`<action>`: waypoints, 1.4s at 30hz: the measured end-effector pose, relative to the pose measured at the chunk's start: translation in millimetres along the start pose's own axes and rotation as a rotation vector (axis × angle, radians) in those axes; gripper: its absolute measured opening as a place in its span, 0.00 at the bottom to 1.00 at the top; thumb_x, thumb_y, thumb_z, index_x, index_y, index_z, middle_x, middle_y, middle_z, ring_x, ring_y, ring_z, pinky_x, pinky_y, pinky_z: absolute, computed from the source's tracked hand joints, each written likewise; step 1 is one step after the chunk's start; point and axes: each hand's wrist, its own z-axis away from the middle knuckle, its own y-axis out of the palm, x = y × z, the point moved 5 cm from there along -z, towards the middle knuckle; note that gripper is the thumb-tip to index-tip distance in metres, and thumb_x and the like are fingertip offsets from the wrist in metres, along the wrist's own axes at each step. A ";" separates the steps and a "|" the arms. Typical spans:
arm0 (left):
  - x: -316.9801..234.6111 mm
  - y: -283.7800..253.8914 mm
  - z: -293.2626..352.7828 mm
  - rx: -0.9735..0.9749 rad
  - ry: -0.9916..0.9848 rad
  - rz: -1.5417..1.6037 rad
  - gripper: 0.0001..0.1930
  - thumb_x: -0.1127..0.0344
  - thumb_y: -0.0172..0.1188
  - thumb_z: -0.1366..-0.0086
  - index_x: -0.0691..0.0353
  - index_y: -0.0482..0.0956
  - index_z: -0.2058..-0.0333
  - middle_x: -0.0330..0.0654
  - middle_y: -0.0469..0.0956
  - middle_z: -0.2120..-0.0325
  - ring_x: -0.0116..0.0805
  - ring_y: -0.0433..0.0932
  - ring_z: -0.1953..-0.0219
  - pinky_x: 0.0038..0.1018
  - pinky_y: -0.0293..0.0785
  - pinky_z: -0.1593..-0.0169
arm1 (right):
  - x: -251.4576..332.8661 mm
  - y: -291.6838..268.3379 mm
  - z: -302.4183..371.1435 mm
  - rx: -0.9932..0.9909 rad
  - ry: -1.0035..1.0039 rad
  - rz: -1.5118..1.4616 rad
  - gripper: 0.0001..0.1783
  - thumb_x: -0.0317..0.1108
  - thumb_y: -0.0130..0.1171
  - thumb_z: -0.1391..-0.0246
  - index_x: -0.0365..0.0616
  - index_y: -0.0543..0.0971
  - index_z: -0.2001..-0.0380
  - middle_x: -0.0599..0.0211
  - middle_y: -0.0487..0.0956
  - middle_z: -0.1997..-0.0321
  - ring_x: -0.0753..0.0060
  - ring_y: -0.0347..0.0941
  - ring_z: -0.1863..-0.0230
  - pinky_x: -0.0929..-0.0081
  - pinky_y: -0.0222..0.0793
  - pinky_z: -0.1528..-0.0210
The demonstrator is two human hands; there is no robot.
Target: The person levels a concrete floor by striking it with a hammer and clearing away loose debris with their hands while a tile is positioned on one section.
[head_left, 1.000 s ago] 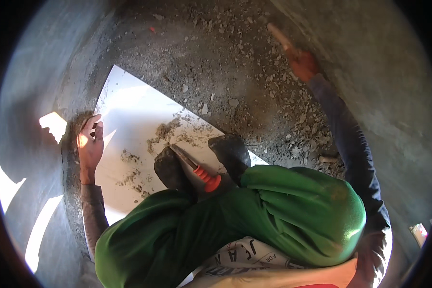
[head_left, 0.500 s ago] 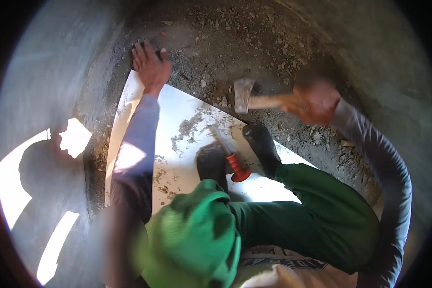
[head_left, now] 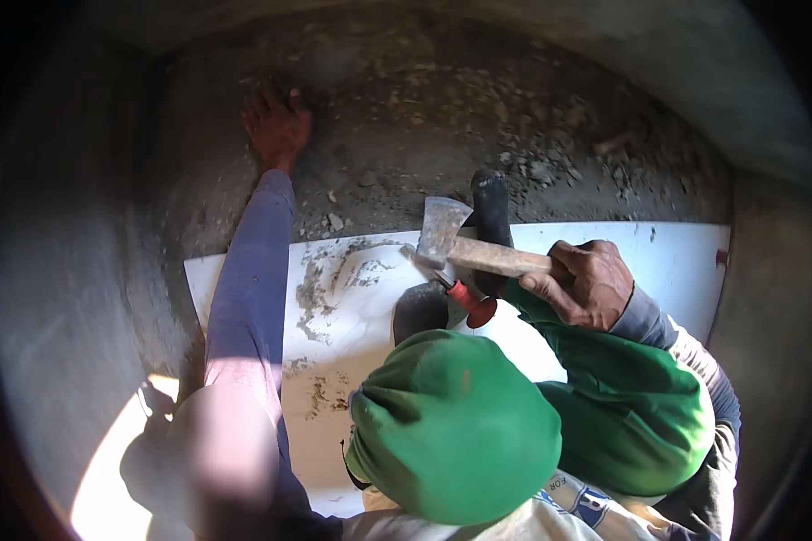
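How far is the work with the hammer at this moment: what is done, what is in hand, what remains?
Done: loose rubble covers the rough ground, and grit lies scattered on the white sheet. In hand: the right hand holds the hammer over the sheet, in a closed grip; the left hand presses flat on the rubble-strewn ground. A red-handled chisel lies unheld by the shoes. Left: I cannot judge how much remains.

On the one white board (head_left: 604, 248) there were two dark shoes (head_left: 492, 212), one red-handled chisel (head_left: 465, 298), and, above it, one wooden-handled hammer (head_left: 478, 248); two hands (head_left: 591, 284) showed.
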 end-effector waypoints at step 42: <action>-191.3 137.5 -89.8 0.066 0.485 -0.009 0.37 0.41 0.53 0.25 0.61 0.68 0.28 0.62 0.62 0.26 0.68 0.54 0.22 0.58 0.53 0.22 | -252.5 58.2 -78.6 0.095 0.174 -0.706 0.32 0.56 0.66 0.31 0.33 0.80 0.73 0.59 0.72 0.86 0.65 0.72 0.85 0.63 0.66 0.79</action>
